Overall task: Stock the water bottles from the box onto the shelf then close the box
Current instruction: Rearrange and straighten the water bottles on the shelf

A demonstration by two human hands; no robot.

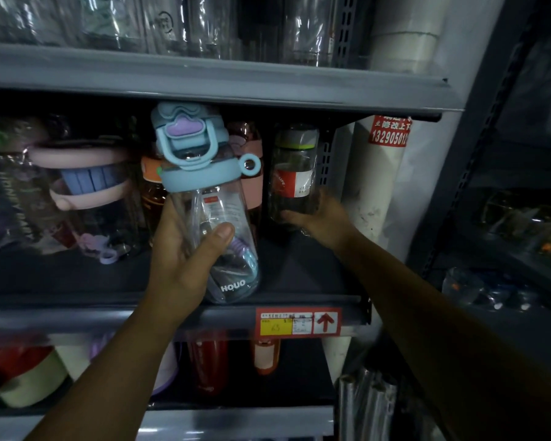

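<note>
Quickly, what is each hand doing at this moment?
Left hand: holds the blue-lidded bottle.
Right hand: grips the grey-lidded bottle standing on the shelf.

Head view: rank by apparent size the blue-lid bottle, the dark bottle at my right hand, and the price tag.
1. Blue-lid bottle: largest, but nearest the camera, so true size is unsure.
2. Dark bottle.
3. Price tag: smallest.

A clear plastic blue-lidded water bottle [218, 218] is tilting over the grey metal shelf [299, 272]. A grey-capped bottle [295, 173] is standing upright
</note>
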